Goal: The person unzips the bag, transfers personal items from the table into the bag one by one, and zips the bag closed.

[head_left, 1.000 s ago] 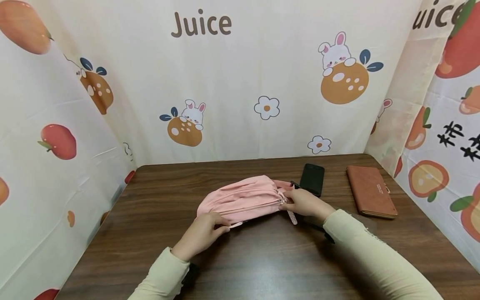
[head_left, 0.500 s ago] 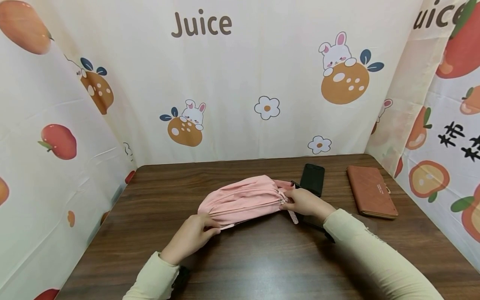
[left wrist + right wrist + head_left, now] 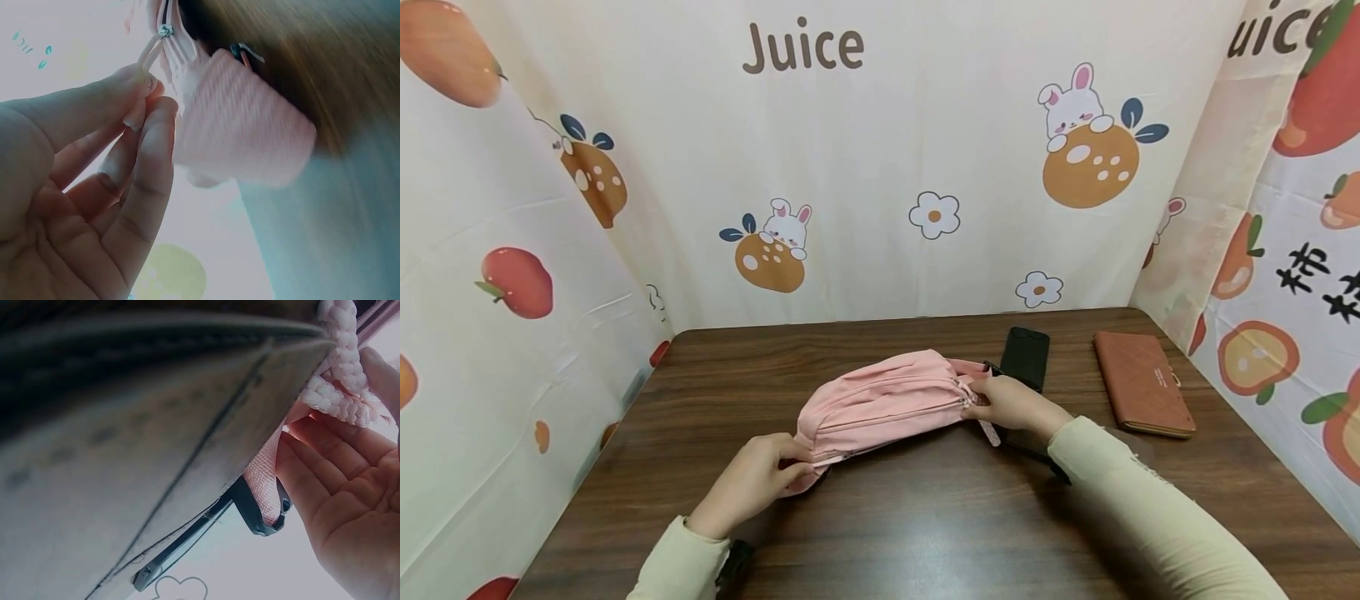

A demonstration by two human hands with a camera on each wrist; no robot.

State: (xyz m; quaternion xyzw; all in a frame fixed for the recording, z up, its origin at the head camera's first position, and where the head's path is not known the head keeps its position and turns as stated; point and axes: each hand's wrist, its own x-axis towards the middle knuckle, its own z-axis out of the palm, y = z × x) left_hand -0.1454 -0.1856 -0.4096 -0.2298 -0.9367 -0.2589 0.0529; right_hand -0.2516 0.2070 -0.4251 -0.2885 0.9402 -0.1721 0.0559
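A pink waist bag (image 3: 880, 404) lies on the wooden table in the head view. At its near left end, my left hand (image 3: 752, 479) pinches a pale zipper pull. The left wrist view shows this pull (image 3: 149, 56) between thumb and fingertips, hanging from a metal slider (image 3: 165, 30); a wide pink strap (image 3: 250, 125) is beyond. My right hand (image 3: 1011, 406) grips the bag's right end. White braided cords (image 3: 344, 356) lie by its fingers in the right wrist view, along with pink webbing (image 3: 265, 478) and a black buckle (image 3: 250, 509). Part of the grip is hidden.
A black phone (image 3: 1025, 357) lies just behind my right hand. Farther right sits a brown wallet (image 3: 1142, 383). Fruit-printed curtains (image 3: 880, 167) stand around the table's back and sides.
My left hand has moved left and slightly nearer along the bag's front edge, taking the zipper pull with it. The strap at the left end now shows. The right hand stays nearly still.
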